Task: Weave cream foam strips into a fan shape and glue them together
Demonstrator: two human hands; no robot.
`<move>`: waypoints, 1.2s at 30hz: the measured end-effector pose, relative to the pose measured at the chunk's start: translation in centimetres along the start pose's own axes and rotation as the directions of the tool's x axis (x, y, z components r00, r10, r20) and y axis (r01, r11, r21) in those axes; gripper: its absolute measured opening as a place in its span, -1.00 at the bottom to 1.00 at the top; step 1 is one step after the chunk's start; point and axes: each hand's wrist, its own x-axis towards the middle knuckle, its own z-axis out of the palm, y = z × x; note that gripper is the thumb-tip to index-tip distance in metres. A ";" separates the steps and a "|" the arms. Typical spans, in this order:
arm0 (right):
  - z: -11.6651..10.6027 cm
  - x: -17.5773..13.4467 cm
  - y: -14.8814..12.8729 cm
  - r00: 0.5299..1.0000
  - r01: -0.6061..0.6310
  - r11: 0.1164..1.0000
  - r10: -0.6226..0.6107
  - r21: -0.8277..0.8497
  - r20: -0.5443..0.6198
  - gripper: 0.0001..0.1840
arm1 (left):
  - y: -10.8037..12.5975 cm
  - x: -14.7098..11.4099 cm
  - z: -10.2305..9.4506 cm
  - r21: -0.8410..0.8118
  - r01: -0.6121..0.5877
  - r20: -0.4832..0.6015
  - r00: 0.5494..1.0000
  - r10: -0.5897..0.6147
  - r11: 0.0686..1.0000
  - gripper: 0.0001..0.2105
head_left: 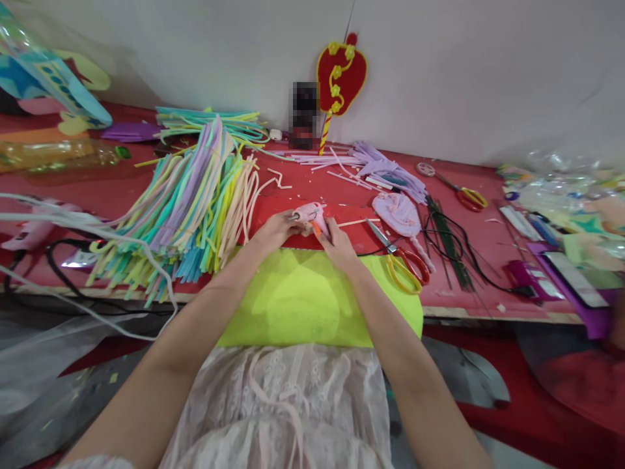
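Observation:
Over a red sheet [273,215], both my hands meet around a small pink glue gun [312,212] with an orange trigger and a metal tip pointing left. My right hand [338,242] is closed around its handle end. Close by the tip, my left hand [276,231] has its fingers pinched together; what they hold is too small to make out. A pale pipe cleaner [359,222] lies to the right of my hands. Beyond it sit a pink and lilac coiled piece [398,213] and scissors [383,238] with red and yellow handles.
A large bundle of coloured pipe cleaners [195,195] stands at the left, near white cables [146,247] and another pink glue gun [32,231]. Lilac pipe cleaners [385,169] lie behind. A red fan-shaped ornament [342,78] leans on the wall. A purple box [534,280] with a black cord sits right.

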 end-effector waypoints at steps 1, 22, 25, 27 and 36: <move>0.0 0.0 0.0 1.000 -0.001 1.000 0.001 0.012 -0.006 -0.61 | -0.2 0.1 -0.3 0.078 -0.033 0.020 0.999 0.032 0.996 -0.92; -2.1 -1.0 0.0 0.826 -0.273 0.947 0.321 0.170 -0.463 -0.48 | 0.8 -1.0 -2.9 0.720 0.003 -0.248 0.936 0.252 0.694 -0.82; -2.2 -1.5 -0.4 0.820 -0.289 0.945 0.327 0.154 -0.469 -0.37 | 0.8 -1.3 -2.1 0.766 -0.059 -0.129 0.962 0.242 0.640 -0.79; -2.2 -2.1 -0.7 0.815 -0.316 0.941 0.333 0.119 -0.474 -0.31 | 0.8 -1.3 -1.6 0.789 -0.118 -0.028 0.973 0.228 0.603 -0.74; -1.5 -4.4 0.0 0.774 -0.485 0.870 0.378 -0.092 -0.508 -0.33 | -0.3 -1.5 0.3 0.877 -0.224 0.220 0.974 0.060 0.425 -0.54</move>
